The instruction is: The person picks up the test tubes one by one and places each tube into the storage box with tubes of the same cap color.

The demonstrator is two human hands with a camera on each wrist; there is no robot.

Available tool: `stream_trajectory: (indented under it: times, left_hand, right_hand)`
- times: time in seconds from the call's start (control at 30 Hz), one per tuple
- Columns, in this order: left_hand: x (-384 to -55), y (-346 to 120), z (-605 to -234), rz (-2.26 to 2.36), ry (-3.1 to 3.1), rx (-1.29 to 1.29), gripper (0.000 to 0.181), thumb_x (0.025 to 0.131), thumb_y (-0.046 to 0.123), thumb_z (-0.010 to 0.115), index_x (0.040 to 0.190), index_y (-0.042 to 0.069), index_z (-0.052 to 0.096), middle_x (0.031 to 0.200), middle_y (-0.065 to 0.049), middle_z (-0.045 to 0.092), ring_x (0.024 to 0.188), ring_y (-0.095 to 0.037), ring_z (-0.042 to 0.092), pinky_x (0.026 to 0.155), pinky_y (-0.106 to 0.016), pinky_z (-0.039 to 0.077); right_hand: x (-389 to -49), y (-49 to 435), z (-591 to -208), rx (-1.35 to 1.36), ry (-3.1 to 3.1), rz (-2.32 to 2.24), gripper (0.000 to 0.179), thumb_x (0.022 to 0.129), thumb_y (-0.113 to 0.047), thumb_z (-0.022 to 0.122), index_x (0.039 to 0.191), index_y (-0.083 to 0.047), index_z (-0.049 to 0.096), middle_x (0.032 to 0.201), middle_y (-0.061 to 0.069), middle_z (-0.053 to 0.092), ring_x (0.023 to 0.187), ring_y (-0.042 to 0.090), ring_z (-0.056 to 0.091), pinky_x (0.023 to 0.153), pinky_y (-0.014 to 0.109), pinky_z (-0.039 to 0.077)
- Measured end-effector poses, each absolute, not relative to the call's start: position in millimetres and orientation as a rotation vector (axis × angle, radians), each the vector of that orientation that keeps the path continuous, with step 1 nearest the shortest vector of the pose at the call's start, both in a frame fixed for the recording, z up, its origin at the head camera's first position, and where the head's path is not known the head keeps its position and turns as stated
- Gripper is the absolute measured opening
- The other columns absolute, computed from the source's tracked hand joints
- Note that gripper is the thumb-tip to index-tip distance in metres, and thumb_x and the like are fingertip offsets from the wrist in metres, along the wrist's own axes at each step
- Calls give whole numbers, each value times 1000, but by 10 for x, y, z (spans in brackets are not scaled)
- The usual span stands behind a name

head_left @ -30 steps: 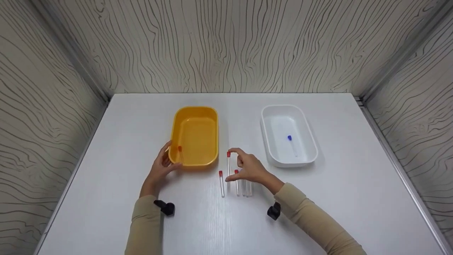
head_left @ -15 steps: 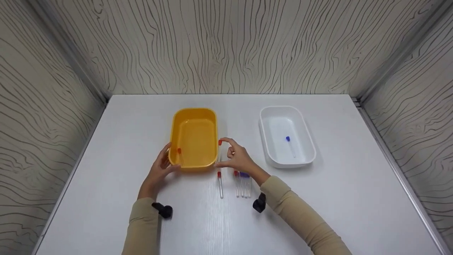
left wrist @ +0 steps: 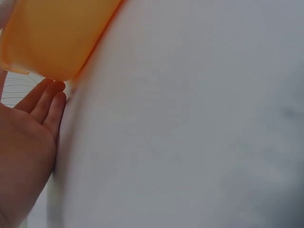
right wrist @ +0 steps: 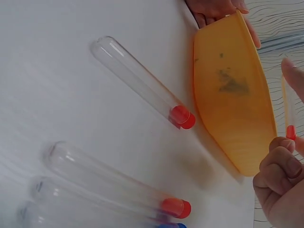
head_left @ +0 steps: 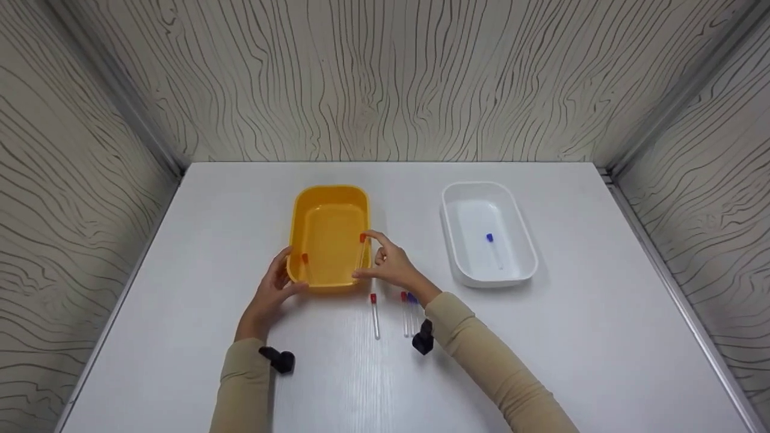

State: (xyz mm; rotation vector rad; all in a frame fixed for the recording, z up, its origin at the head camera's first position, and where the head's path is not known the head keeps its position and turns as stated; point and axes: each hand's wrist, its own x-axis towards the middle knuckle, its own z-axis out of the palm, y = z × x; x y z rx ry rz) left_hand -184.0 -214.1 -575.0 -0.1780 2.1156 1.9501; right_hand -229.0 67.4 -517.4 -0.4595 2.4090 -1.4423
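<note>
My right hand (head_left: 394,266) holds a red-capped test tube (head_left: 361,254) lengthwise, its index finger at the cap and its thumb at the other end. The tube hangs over the right side of a yellow tray (head_left: 331,284). At that tray's near left corner, my left hand (head_left: 266,299) grips between thumb and fingers; in the left wrist view several fingers (left wrist: 45,102) lie nearly straight against the wall. Another tube with a red cap (head_left: 305,257) lies inside the tray. Between the hands on the table rests a single red-capped tube (right wrist: 142,83).
A row of tubes (head_left: 407,319) with red and blue caps lies under the right wrist, partly hidden. To the right stands a white tray (head_left: 452,255) with one blue-capped tube (head_left: 494,249) inside. Wood-patterned walls (head_left: 385,78) enclose the white table.
My right hand has carried the red-capped tube left and away from me, from above the table to over the yellow tray. My left hand has stayed at the tray's corner.
</note>
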Motion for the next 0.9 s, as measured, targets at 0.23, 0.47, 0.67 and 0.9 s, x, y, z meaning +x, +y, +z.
stream_trajectory:
  times: [0.23,0.47,0.67,0.9]
  left_hand:
    - [-1845,-2136,-5766,1948,2132,-144,81,85,26,73,148,40,25,161,2,25,151,-23,24,123,-53,15]
    - [-1844,-2133,-5774,1955,2152,-113,81,86,21,72,149,37,24,161,-2,26,150,-25,25,123,-50,16]
    - [-1841,-2113,-5770,1994,2151,-77,81,87,14,70,150,31,23,161,-7,25,151,-27,24,124,-48,16]
    - [-1836,-2122,-5745,1988,2158,-107,79,87,17,70,150,32,25,161,-4,26,151,-26,24,124,-49,16]
  right_hand:
    - [-2313,672,-5189,-434,2380,-1434,92,74,-36,82,149,-16,33,64,-5,35,58,10,32,53,20,28]
    - [-2347,685,-5228,-395,2341,-1439,95,74,-38,82,151,-18,29,68,-5,37,61,9,34,55,19,30]
    - [-2347,679,-5221,-332,2292,-1495,95,75,-30,83,151,-16,28,67,-4,38,60,10,34,56,20,30]
    - [-2320,717,-5252,-352,2319,-1499,91,76,-31,82,150,-16,31,68,-5,42,61,9,37,55,19,32]
